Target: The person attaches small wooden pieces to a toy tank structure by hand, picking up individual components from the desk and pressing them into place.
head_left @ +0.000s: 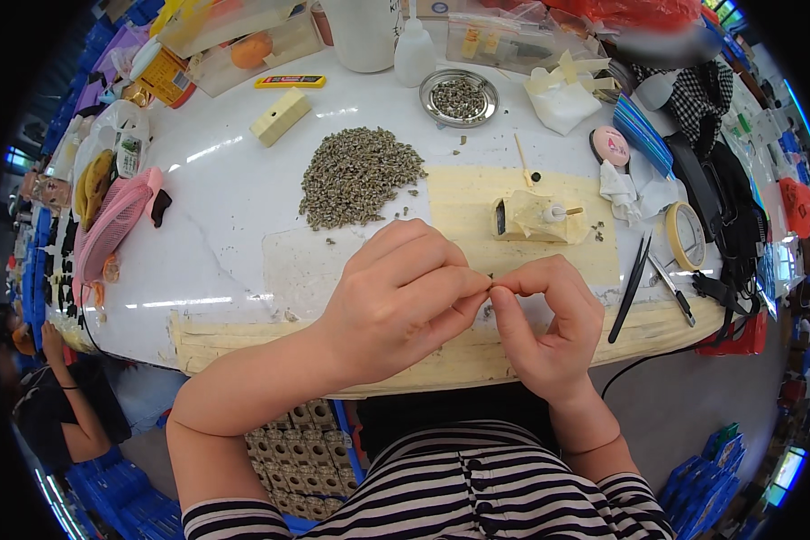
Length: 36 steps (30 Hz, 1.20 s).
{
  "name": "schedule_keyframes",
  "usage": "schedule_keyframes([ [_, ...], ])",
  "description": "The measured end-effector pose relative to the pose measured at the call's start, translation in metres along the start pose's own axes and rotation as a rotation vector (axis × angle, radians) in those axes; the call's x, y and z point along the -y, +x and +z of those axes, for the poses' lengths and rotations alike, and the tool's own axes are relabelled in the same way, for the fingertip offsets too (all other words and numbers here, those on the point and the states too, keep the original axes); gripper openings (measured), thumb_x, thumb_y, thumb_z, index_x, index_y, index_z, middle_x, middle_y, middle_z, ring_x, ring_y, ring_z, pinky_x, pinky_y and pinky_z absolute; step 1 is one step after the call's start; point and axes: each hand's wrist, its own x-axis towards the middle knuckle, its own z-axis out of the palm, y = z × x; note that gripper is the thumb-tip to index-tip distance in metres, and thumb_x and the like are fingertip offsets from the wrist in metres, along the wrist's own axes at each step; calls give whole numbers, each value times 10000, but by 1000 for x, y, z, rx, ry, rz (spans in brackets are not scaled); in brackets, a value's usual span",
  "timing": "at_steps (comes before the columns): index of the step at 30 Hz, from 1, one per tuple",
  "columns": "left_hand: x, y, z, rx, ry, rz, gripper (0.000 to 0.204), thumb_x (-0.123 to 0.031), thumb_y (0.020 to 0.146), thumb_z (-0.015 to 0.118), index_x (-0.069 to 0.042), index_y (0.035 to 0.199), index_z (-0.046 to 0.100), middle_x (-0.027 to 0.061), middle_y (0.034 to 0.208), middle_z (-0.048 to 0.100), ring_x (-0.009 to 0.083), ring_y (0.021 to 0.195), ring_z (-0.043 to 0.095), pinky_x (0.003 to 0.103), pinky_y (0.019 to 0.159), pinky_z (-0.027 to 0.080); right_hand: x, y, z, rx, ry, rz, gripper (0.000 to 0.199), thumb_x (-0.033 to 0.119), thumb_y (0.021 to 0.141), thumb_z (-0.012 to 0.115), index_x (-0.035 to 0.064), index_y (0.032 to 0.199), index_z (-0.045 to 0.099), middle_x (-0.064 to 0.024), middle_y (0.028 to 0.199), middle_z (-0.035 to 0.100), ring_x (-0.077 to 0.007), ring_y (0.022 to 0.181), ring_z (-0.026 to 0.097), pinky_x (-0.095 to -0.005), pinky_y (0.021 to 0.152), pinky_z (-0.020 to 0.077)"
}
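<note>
Your left hand (405,301) and right hand (551,328) pinch a tiny part (491,278), mostly hidden. Open tabletop (211,238) lies at frame left.

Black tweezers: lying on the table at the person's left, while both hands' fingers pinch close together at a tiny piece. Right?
Wrong side: in the head view, the black tweezers lie on the table at the person's right. The left hand and right hand do pinch close together at a tiny piece.

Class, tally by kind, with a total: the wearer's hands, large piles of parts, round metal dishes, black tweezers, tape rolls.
Left hand, right hand: 2
Large pile of parts: 1
Round metal dish: 1
Black tweezers: 1
Tape roll: 1
Total: 6
</note>
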Motion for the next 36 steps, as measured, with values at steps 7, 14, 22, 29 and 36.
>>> schedule_keyframes([
  [7,0,1,0,-18,-17,34,260,42,642,818,-38,873,730,45,784,645,204,683,592,307,581,446,-1,-2,-2,17,122,108,70,-14,802,732,4,830,670,-75,755,646,-191,665,583,-290,622,456],
  [14,0,1,0,-11,-48,33,269,49,651,818,-40,893,741,41,794,654,200,684,592,305,586,452,-3,-3,-5,64,235,162,51,-5,847,705,-4,870,660,-57,774,640,-141,684,561,-265,647,459],
  [22,-1,2,0,-14,-101,69,290,35,655,832,-57,920,757,30,805,661,194,699,604,300,611,473,-2,-2,-8,126,348,272,35,5,887,682,-15,909,663,-49,790,646,-119,714,565,-255,672,467],
  [29,1,2,-1,-10,-65,36,285,43,646,822,-50,906,749,33,800,660,191,694,602,297,595,457,-3,-1,-8,122,311,209,68,24,873,728,-10,914,685,-46,817,677,-122,705,579,-260,659,472],
  [36,0,1,1,-4,4,30,269,48,629,809,-36,870,724,46,781,644,200,674,589,303,575,434,0,-1,-1,-26,-50,-68,169,-18,737,815,22,849,694,-86,785,679,-230,681,616,-309,612,474],
])
